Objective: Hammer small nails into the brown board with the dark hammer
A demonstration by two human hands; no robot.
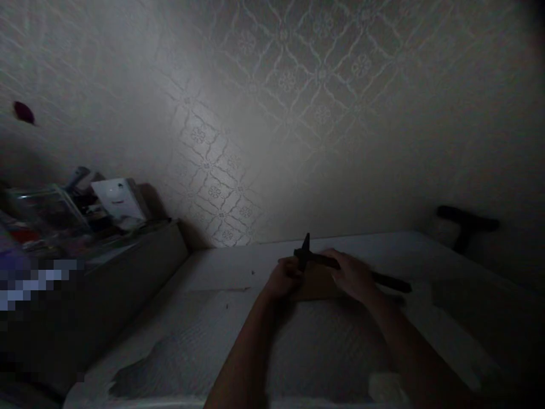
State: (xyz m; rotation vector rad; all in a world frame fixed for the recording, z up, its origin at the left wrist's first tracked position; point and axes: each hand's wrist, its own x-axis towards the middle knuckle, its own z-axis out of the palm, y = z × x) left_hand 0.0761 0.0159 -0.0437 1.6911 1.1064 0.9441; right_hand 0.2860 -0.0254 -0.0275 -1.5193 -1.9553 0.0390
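Observation:
My right hand (351, 275) is wrapped round the handle of a dark hammer (326, 259). The handle's end sticks out to the right past my wrist. The hammer's head, with one narrow tapered end pointing up, is right beside the fingers of my left hand (284, 277). Those fingers are curled closed in a pinch; anything between them is too dark and small to make out. Under both hands lies a flat brown board (315, 287), partly hidden by them.
A grey textured sheet (191, 346) covers part of the white tabletop (213, 267). Small dark bits lie left of my hands. A white box (119, 199) and a clear container (46, 207) crowd the left shelf. A dark T-shaped object (467, 220) stands at right; patterned wall rises behind.

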